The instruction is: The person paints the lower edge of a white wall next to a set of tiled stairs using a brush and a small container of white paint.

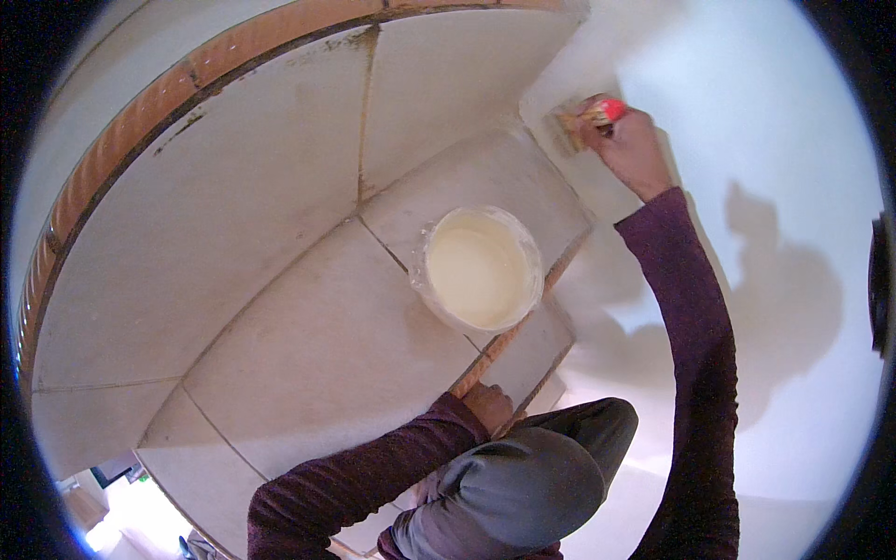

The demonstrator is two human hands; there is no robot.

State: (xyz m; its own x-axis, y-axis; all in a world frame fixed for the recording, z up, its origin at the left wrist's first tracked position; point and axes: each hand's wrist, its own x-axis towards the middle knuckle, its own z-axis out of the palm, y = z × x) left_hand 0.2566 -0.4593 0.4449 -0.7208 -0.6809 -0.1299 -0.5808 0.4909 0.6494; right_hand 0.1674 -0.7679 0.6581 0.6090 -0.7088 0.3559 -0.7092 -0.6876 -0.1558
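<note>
My right hand [626,143] grips a paintbrush [575,129] with a red end on its handle. The bristles are blurred and lie against the white wall [791,105], just above the tiled step. A round, clear plastic tub [537,280] of cream-coloured paint [479,269] stands on the step tread [280,364], close to its terracotta-coloured edge. My left hand [488,406] is curled low at that step edge, in front of my bent knee. Its fingers are partly hidden, so I cannot tell whether it holds anything.
A tiled riser [231,189] curves up on the left, topped by a terracotta-coloured edge strip [126,119]. Dark stains mark its joints. A lower step [539,336] lies below the tub. My knee [532,483] is at bottom centre. A dark object [878,287] is at the right rim.
</note>
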